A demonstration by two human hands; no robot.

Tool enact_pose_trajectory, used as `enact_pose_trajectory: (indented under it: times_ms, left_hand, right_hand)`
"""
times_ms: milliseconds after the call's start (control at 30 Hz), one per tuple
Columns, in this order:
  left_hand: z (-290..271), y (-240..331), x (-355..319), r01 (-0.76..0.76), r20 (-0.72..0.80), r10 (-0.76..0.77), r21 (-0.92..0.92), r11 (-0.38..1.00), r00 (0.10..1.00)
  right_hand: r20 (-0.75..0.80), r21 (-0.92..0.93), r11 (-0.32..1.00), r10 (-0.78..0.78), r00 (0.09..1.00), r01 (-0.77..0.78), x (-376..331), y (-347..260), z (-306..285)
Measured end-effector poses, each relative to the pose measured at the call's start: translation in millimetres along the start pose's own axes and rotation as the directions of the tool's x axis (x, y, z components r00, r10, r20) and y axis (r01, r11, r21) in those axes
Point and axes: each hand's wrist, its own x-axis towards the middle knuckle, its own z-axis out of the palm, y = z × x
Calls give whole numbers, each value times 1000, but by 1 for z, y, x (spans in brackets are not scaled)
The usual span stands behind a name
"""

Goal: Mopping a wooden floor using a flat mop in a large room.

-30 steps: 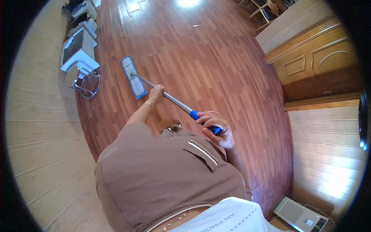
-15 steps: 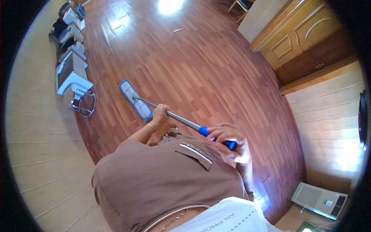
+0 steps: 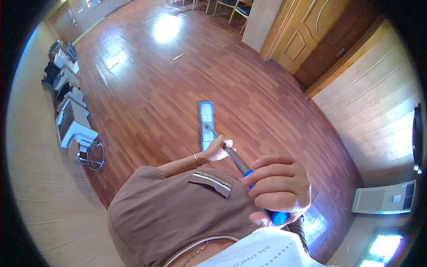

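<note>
A flat mop with a long blue-edged, pale-centred head rests on the wood-patterned floor ahead of me. Its metal pole slants back toward my right side and ends in a blue grip. Low on the pole, my left hand is wrapped round the metal, a bracelet on its wrist. My right hand is closed round the blue grip near my chest, and its fingers hide much of that grip.
Along the left wall stand a chrome-framed stool, a white appliance-like box and several more items. A wooden door and chairs are at the far right. A white wall unit stands at the near right.
The mop head has swung to the right across the floor and turned nearly straight ahead. My left hand moved right with the pole; my right hand came lower and closer. The view shifted.
</note>
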Motion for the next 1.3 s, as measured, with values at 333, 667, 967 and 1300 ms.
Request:
enact_pose_trajectory:
  times_ms: [333,667,967,1300]
  left_hand:
    - [-66,173,-8,3,-200,-81,-364,931,977]
    - [-231,150,-102,-522,-584,488,125,844,649]
    - [-243,197,-105,-398,-523,652,522,754,549]
    - [-202,211,-82,-467,-321,856,733,495,404]
  right_hand:
    - [124,136,982,114,986,-130,27,47,70]
    - [30,156,970,183,983,-185,16,118,144]
    - [294,67,735,632,717,-675,-129,228,232]
    - [67,-86,693,721,690,-716,-180,208,214]
